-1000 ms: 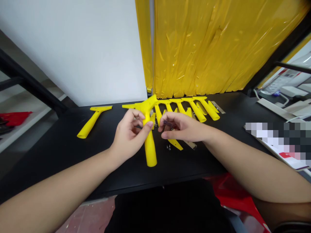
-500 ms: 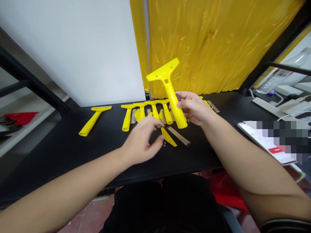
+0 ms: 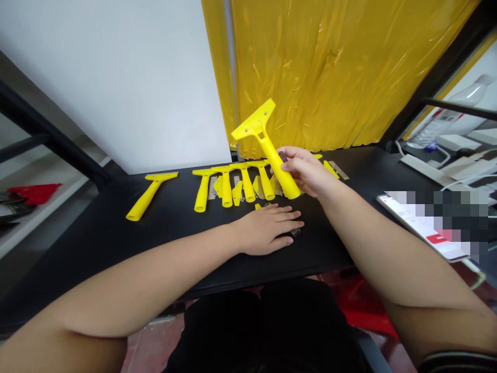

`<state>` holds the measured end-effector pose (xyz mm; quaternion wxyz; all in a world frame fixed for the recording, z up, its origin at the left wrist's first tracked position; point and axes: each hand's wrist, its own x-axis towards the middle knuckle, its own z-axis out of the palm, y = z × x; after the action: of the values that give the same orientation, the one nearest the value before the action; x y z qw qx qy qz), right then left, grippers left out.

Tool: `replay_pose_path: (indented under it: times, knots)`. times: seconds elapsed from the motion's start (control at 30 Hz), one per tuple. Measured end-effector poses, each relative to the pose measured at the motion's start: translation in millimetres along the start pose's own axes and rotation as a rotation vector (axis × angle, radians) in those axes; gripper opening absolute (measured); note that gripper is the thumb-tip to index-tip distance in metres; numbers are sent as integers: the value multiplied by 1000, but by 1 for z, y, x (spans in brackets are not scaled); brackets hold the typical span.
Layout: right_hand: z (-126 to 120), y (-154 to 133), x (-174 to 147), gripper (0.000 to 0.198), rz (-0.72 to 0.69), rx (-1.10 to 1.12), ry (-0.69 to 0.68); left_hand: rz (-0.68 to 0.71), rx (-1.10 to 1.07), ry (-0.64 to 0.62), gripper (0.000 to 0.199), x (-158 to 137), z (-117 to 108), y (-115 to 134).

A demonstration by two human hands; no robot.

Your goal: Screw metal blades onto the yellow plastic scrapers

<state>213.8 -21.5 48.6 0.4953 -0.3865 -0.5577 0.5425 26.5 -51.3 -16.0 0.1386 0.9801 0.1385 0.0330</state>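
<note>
Your left hand now lies farther right than before, fingers spread over the metal strip. Your right hand grips the yellow T-shaped handle, its crossbar above your curled fingers.

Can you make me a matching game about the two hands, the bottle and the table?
Things:
1. left hand
2. right hand
3. bottle
4. table

Clues:
A. holding up a yellow handle
B. black
C. palm down, spread out
D. see-through

Pairs: 1-C, 2-A, 3-D, 4-B
</note>
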Motion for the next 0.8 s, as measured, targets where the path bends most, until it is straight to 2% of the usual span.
replay_pose_path:
  times: [0.2,0.3,0.53,0.7,0.8]
  knots:
    - [-4,8,3,30,-30,-32,-32,24,-48,-16,47,-46,-8,-6]
    - [-5,13,3,29,-44,-30,-71,53,-37,-15,45,-81,-13,-9]
    - [-7,17,4,28,-36,-72,-119,25,80,20,57,-167,-19,-22]
    - [-7,20,6,27,-45,-86,-129,-1,142,30,64,-205,-27,-37]
    - [-6,21,7,26,-55,-80,-123,-73,200,55,61,-223,-28,-43]
